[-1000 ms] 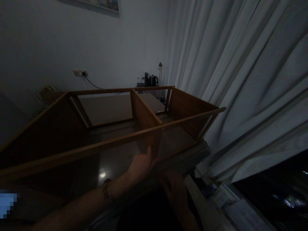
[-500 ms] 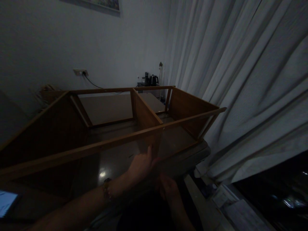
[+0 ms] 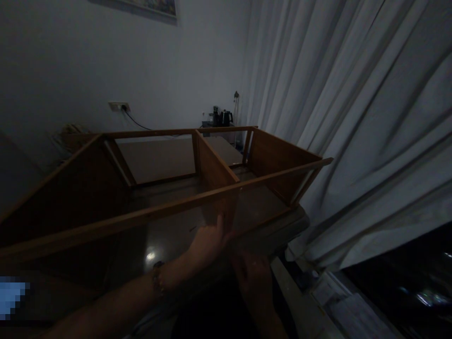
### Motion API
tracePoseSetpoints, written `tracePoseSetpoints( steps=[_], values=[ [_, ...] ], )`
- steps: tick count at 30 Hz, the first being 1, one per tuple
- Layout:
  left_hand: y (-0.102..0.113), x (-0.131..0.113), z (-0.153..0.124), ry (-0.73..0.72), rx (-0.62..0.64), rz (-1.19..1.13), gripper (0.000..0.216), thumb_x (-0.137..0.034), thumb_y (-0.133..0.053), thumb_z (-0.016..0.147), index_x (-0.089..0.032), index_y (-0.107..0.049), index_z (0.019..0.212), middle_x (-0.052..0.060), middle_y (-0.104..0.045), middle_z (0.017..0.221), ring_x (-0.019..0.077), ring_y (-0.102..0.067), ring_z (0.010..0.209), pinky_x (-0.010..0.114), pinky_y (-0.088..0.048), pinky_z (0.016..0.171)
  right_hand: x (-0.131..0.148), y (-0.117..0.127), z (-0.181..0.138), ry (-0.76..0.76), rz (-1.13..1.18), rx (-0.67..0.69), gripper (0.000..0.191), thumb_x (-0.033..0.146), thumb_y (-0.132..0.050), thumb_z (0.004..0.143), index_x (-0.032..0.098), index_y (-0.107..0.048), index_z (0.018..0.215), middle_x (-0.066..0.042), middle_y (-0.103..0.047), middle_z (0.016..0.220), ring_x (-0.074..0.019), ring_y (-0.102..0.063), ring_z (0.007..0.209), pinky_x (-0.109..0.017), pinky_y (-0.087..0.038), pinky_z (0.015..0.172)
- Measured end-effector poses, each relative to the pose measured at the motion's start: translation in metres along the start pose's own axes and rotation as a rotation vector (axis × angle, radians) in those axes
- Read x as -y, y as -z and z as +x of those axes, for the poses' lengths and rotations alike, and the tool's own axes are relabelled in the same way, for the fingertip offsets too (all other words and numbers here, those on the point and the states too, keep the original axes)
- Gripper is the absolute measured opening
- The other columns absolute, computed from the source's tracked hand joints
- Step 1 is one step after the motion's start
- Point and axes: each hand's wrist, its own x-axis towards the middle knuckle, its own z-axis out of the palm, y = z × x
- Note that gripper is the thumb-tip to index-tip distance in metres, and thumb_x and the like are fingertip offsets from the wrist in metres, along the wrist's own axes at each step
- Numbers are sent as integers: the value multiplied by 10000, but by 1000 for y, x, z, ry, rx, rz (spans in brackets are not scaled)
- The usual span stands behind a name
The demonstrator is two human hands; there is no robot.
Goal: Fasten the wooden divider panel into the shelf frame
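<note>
A wooden frame (image 3: 169, 205) with an upright divider (image 3: 215, 172) lies in front of me, with a shiny flat panel (image 3: 165, 240) at its bottom. My left hand (image 3: 210, 240) grips the divider's lower front end, its thumb pressed up along the wood and its other fingers partly hidden. Just right of it and lower, my right hand (image 3: 253, 273) is closed with curled fingers by the front bottom edge. Darkness hides what, if anything, those fingers hold. A small thin dark piece (image 3: 192, 229) rests on the panel left of my left thumb.
Under the frame is a padded surface (image 3: 298, 219). Long pale curtains (image 3: 339, 117) hang close on the right. A bright screen (image 3: 10, 296) shows at lower left. Flat boxes (image 3: 353, 306) lie low on the right. A black kettle (image 3: 225, 117) stands by the far wall.
My right hand has shifted slightly up and right, and its fingers have turned. My left hand stays in place on the divider, and the frame has not moved.
</note>
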Motion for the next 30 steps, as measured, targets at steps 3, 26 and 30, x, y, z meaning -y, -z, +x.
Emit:
tracePoseSetpoints(
  steps=[3,26,30],
  values=[
    [1,-1,0,8,0,-18,574,-486,-208,849,-51,-262,1219,130,-658,794,218,-642,715,260,-447,577,-1,1,0,2,-38,-46,179,330,-468,834,195,-563,902,-52,-645,791,-200,-572,728,-365,-358,737],
    [2,0,-1,17,18,-13,591,-501,-202,844,-46,-261,1218,145,-654,809,222,-639,730,266,-440,593,-1,-18,-4,-229,509,-199,212,269,-360,882,171,-475,1032,-56,-614,805,-152,-584,713,-259,-452,627],
    [3,-1,-1,1,-2,-27,572,-483,-206,851,-45,-264,1213,143,-654,807,219,-640,727,267,-437,589,6,-18,-3,-402,713,-163,248,311,-354,880,178,-441,1070,-9,-605,716,-138,-584,650,-235,-447,589]
  ],
)
